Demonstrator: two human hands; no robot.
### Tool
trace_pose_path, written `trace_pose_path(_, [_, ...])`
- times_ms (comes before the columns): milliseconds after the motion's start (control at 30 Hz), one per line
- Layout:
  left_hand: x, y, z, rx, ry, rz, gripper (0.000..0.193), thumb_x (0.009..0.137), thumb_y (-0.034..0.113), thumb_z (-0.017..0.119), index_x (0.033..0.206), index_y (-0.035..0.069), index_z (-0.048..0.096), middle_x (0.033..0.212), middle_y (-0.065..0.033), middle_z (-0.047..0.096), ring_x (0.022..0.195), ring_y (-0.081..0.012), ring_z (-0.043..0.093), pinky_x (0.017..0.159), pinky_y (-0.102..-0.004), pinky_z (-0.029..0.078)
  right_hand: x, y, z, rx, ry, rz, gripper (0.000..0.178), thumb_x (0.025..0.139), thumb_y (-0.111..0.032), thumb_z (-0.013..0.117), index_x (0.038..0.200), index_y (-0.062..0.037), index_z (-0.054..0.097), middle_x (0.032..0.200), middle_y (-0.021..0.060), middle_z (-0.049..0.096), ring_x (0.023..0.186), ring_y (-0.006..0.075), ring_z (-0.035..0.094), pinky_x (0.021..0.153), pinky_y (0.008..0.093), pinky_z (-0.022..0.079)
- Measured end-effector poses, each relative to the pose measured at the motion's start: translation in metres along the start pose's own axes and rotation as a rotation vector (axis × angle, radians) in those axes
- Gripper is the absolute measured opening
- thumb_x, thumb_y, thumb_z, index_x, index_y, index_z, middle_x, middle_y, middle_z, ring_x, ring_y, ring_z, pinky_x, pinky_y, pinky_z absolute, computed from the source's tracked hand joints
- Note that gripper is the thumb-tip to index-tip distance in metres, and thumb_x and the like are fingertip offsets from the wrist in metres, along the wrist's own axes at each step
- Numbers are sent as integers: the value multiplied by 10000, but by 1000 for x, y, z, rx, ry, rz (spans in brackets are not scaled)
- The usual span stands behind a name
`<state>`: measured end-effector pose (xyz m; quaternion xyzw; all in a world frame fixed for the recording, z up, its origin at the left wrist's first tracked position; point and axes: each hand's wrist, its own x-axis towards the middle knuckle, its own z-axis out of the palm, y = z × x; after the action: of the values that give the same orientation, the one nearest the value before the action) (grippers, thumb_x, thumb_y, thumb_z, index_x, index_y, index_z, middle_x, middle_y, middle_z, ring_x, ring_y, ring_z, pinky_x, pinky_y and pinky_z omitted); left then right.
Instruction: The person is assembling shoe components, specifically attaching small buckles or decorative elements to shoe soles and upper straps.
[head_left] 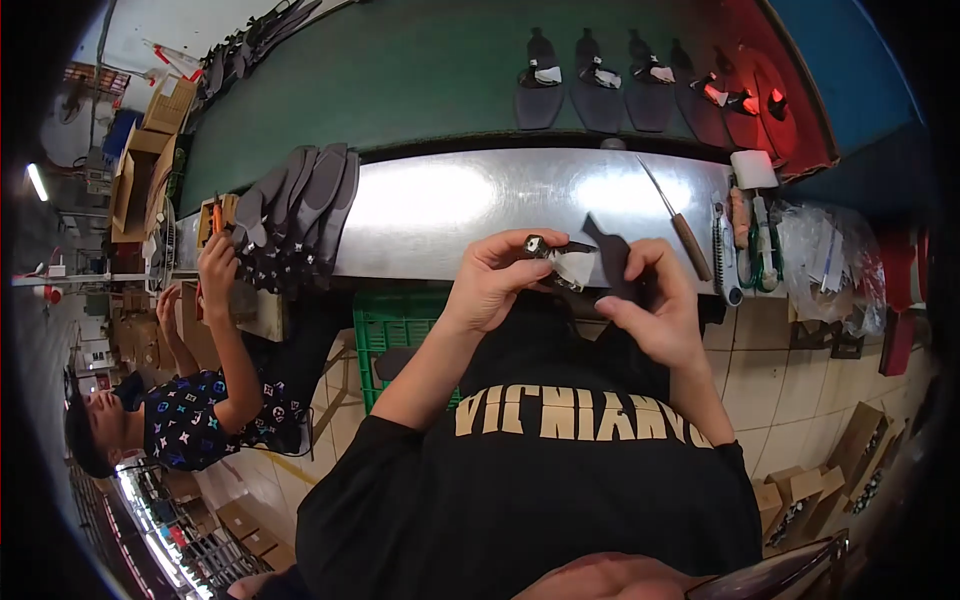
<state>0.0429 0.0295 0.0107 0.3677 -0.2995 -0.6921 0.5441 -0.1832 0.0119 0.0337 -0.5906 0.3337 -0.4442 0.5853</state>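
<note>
Just off the near edge of the metal bench, both my hands are on one sandal piece. A glossy dark strap with a white patch is pinched between the thumb and fingers of my left hand. My right hand grips the dark grey insole, its thumb below and its fingers over the far side. The insole stands tilted, its narrow end pointing up. My fingers cover part of where strap and insole meet.
A wooden-handled awl, green-handled scissors and a plastic bag lie right. Stacked dark insoles lie left, near a co-worker's hand. Strapped insoles rest on the green belt, some under red light. A green crate stands below.
</note>
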Motion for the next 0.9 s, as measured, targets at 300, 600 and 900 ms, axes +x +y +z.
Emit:
trace_pose_path(300, [-3, 2, 2, 88, -10, 48, 299, 810, -46, 684, 1103, 10, 672, 1117, -111, 683, 913, -136, 666, 709, -241, 574, -9, 1, 7, -284, -5, -116, 543, 725, -6, 747, 1249, -14, 603, 1057, 133, 680, 908, 192, 659, 815, 268, 495])
trace_pose_path(600, [-2, 3, -2, 120, -12, 48, 313, 789, -50, 704, 1096, 7, 681, 1107, -107, 689, 909, -131, 663, 721, -229, 566, -7, 3, 8, -262, -22, -110, 494, 736, 11, 729, 1219, -7, 626, 993, 137, 685, 870, 194, 659, 779, 277, 497])
trace_pose_path(900, [-3, 2, -2, 156, -31, 62, 334, 785, -53, 717, 1113, 2, 692, 1079, -81, 689, 900, -119, 657, 731, -217, 560, -7, 1, 6, -295, -36, -95, 471, 743, 10, 721, 1205, -2, 634, 933, 140, 681, 820, 195, 657, 739, 271, 495])
